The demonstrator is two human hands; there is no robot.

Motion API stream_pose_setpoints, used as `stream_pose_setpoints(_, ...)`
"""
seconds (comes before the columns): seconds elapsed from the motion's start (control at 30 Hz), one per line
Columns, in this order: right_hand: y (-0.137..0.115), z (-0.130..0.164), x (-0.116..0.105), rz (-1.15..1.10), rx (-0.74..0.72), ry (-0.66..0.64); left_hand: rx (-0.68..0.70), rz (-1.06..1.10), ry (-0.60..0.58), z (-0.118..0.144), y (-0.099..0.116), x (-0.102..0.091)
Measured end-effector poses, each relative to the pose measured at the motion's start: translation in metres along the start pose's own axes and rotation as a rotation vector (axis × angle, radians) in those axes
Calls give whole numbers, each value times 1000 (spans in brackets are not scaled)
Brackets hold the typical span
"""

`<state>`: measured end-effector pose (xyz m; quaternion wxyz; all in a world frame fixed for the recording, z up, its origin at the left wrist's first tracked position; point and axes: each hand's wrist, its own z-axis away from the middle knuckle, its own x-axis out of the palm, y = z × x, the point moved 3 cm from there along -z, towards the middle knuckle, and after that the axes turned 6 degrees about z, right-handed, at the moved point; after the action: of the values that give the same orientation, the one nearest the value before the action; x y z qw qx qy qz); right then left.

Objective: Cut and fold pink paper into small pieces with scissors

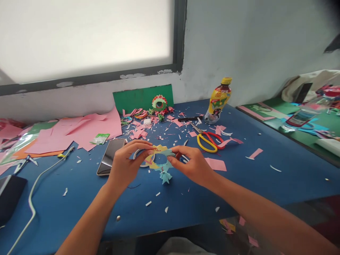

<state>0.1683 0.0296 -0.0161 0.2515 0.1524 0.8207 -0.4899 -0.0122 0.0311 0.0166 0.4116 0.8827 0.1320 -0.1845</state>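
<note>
Between my hands, above the blue table, is a folded paper ring (152, 164), part yellow and part light blue, with a pointed outer edge. My left hand (130, 157) pinches its left side, where a thin reddish thread shows near the fingertips. On the right side, my right hand (190, 161) grips the light blue part between thumb and fingers. A small light blue paper star ornament (165, 177) hangs below the ring. Behind my left hand lies a phone (110, 156), and a roll of tape (136, 153) is partly hidden behind the ring.
Scissors with red and yellow handles (209, 141) lie beyond my right hand. A drink bottle (217, 102) stands near the wall. Pink paper sheets (79, 127) cover the back left, with scraps scattered around. A white cable (33, 198) crosses the left side. Another paper wreath (159, 103) leans on a green board (132, 99).
</note>
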Motion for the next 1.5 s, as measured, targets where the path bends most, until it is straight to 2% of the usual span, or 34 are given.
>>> stream_pose_setpoints(0.13, 1, -1, -3, 12, 14, 52, 67, -77, -38, -1, -1, -2)
stream_pose_setpoints(0.27, -1, 0, -3, 32, -54, 80, 101, -128, -32, 0, -2, -3)
stream_pose_setpoints(0.43, -2, 0, -1, 45, -119, 49, 29, -95, -14, 3, -1, -3)
stream_pose_setpoints(0.63, -3, 1, 0, 24, -175, 39, -111, 106, -33, 4, 0, 1)
stream_pose_setpoints(0.8, -2, 1, 0, 29, -178, 30, -114, 171, -32, 3, 4, 1)
stream_pose_setpoints(0.9, 1, -2, 0, 29, -145, 40, -113, 114, -84, -4, -6, -9)
stream_pose_setpoints(0.97, 4, -4, -1, 25, -108, 58, -232, -105, -81, -10, -28, -23)
stream_pose_setpoints(1.0, 6, -5, -1, 22, -89, 65, -386, -321, -31, -11, -43, -33)
stream_pose_setpoints(1.03, 8, -5, -1, 19, -73, 70, -610, -577, 19, -10, -60, -45)
stream_pose_setpoints(1.07, 9, -6, -1, 15, -61, 72, -737, -674, 56, -9, -73, -53)
stream_pose_setpoints(1.17, 12, -6, 1, 15, -40, 60, -940, -762, 27, -2, -102, -66)
stream_pose_setpoints(1.23, 13, -5, 2, 24, -31, 62, -995, -772, -20, 3, -110, -67)
stream_pose_setpoints(1.33, 15, -5, 1, 38, -7, 85, -1015, -788, -68, 5, -111, -63)
stream_pose_setpoints(1.5, 16, -5, 1, 43, 7, 92, -1014, -806, -77, 3, -114, -61)
